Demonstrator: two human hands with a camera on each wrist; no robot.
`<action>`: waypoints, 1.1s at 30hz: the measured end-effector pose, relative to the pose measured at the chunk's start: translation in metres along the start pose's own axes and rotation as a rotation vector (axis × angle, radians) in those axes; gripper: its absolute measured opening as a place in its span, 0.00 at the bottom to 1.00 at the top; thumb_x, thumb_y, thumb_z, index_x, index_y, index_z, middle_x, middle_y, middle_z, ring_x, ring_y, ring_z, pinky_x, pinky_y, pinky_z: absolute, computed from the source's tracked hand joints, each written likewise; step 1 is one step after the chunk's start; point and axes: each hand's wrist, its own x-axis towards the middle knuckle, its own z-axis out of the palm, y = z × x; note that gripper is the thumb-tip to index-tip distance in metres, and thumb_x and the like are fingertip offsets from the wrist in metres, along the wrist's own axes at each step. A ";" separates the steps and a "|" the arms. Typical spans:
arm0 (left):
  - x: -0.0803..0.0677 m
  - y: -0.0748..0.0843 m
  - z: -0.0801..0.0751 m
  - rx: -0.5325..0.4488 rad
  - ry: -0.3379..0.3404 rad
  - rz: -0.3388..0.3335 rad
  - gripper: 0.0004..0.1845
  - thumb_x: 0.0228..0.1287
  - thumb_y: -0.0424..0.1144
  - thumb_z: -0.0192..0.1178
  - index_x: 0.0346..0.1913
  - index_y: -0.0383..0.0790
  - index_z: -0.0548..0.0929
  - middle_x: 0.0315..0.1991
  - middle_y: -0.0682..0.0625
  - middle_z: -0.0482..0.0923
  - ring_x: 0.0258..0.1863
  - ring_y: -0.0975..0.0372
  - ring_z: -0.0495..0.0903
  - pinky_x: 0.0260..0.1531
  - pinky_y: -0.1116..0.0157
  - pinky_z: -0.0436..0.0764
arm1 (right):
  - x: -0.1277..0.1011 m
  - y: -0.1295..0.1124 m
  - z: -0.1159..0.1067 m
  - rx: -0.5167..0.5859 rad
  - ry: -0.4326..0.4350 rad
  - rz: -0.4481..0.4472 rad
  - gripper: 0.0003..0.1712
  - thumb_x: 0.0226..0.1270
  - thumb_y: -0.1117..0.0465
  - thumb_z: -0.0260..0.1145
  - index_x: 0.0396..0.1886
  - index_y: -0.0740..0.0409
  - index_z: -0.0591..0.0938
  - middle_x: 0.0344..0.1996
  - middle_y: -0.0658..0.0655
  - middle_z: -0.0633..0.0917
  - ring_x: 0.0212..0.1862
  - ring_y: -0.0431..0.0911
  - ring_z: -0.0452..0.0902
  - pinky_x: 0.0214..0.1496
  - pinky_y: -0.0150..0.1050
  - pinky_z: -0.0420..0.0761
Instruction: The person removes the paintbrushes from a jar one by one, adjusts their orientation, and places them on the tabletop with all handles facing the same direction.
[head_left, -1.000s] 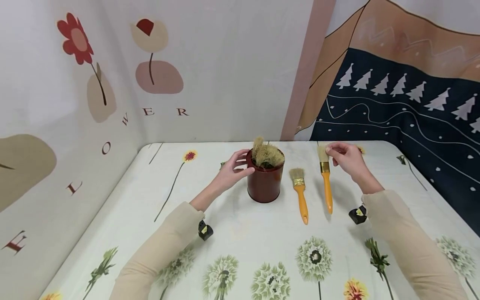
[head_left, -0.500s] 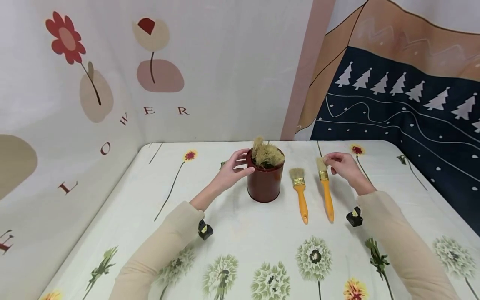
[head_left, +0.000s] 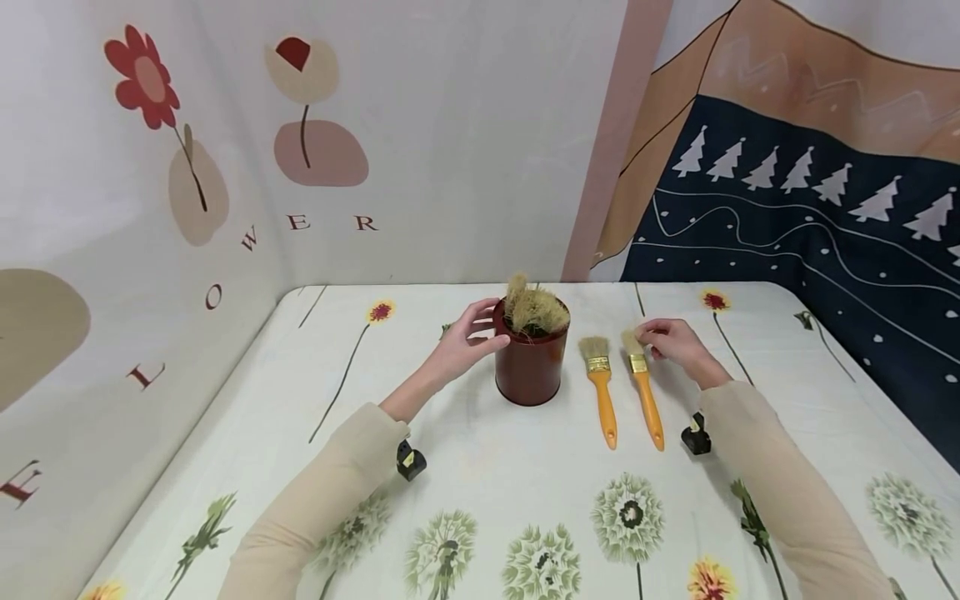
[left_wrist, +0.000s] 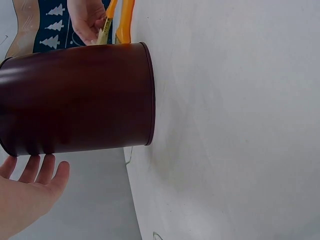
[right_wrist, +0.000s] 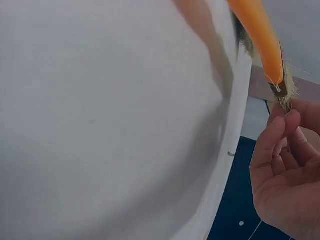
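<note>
In the head view a dark red can (head_left: pixel 528 371) with fuzzy straw-coloured tufts (head_left: pixel 534 310) at its top stands upright on the table. My left hand (head_left: pixel 468 343) touches the can's left side near the rim, thumb and fingers spread; the left wrist view shows its fingertips (left_wrist: pixel 47 165) against the wall. With thumb and fingertips my right hand (head_left: pixel 675 343) pinches the bristle end of a paintbrush (head_left: pixel 647 400) with an orange handle. The right wrist view has that pinch at the bristles (right_wrist: pixel 285 102). A second, similar paintbrush (head_left: pixel 602 387) lies between the can and the held one.
A white cloth printed with flowers (head_left: pixel 465 467) covers the table. Behind it hangs a pale curtain (head_left: pixel 465 167) with flower shapes and letters, and a dark blue panel with trees (head_left: pixel 795 208) stands at the right. A small black device (head_left: pixel 410 461) is at the left cuff.
My right hand has moved left and nearer, bringing the pinched paintbrush closer to the other one and tilting it slightly. The left hand and can stay in place.
</note>
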 end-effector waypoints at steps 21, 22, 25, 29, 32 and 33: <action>0.007 -0.019 -0.001 -0.007 0.013 0.017 0.32 0.58 0.40 0.59 0.64 0.43 0.58 0.58 0.44 0.61 0.55 0.55 0.65 0.52 0.59 0.67 | 0.004 0.007 0.005 -0.102 -0.010 0.144 0.18 0.63 0.60 0.55 0.47 0.69 0.73 0.29 0.56 0.74 0.24 0.42 0.67 0.25 0.31 0.71; 0.008 -0.022 -0.002 -0.001 0.018 0.018 0.32 0.57 0.41 0.59 0.64 0.45 0.58 0.58 0.45 0.61 0.55 0.56 0.65 0.51 0.61 0.68 | 0.004 0.007 0.005 -0.107 -0.004 0.141 0.18 0.63 0.60 0.55 0.47 0.69 0.73 0.31 0.57 0.74 0.25 0.43 0.68 0.25 0.30 0.71; 0.010 -0.029 -0.001 0.008 0.026 0.027 0.32 0.57 0.43 0.60 0.64 0.47 0.59 0.58 0.47 0.62 0.54 0.58 0.66 0.50 0.62 0.69 | 0.006 0.008 0.005 -0.121 0.018 0.114 0.18 0.63 0.59 0.55 0.47 0.68 0.73 0.37 0.61 0.75 0.29 0.46 0.69 0.24 0.28 0.70; 0.011 -0.030 -0.002 0.002 0.027 0.025 0.32 0.57 0.43 0.60 0.64 0.48 0.59 0.57 0.48 0.62 0.54 0.59 0.66 0.50 0.63 0.69 | 0.030 0.034 0.005 -0.172 0.077 0.009 0.20 0.63 0.51 0.56 0.45 0.62 0.76 0.40 0.60 0.75 0.32 0.48 0.71 0.23 0.28 0.71; 0.009 -0.024 -0.002 -0.015 0.018 0.013 0.32 0.57 0.40 0.59 0.64 0.46 0.59 0.58 0.46 0.62 0.55 0.57 0.65 0.51 0.61 0.68 | 0.049 0.053 0.006 -0.198 0.092 -0.093 0.22 0.59 0.44 0.58 0.44 0.56 0.77 0.38 0.56 0.75 0.31 0.47 0.71 0.25 0.29 0.74; 0.008 -0.021 -0.002 -0.017 0.016 0.010 0.32 0.58 0.39 0.59 0.64 0.44 0.58 0.58 0.45 0.61 0.55 0.56 0.65 0.51 0.60 0.68 | 0.049 0.052 0.007 -0.206 0.083 -0.113 0.23 0.58 0.43 0.58 0.44 0.55 0.77 0.38 0.56 0.75 0.31 0.47 0.72 0.25 0.30 0.74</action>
